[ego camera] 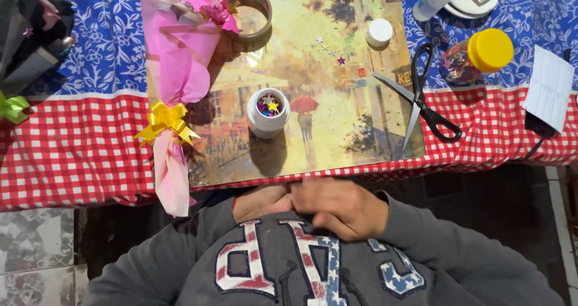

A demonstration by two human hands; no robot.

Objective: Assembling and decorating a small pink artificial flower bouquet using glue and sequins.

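My left hand (260, 201) and my right hand (343, 208) are pressed together against my grey sweatshirt, just below the table's front edge. The right hand's fingers curl over the left; no object shows in either. Nearest on the table is a picture placemat (343, 131). On it stands a small white jar (268, 113) holding coloured star sequins. A pink paper bouquet (180, 59) tied with a yellow bow (165, 121) lies along the mat's left side.
Black-handled scissors (421, 95) lie open on the mat's right side, with a white lid (379, 32) and loose stars (328, 48) beyond. A tape roll (250, 11), a yellow-capped bottle (481, 53), a white label sheet (549, 88) and a green ribbon (12, 108) lie around.
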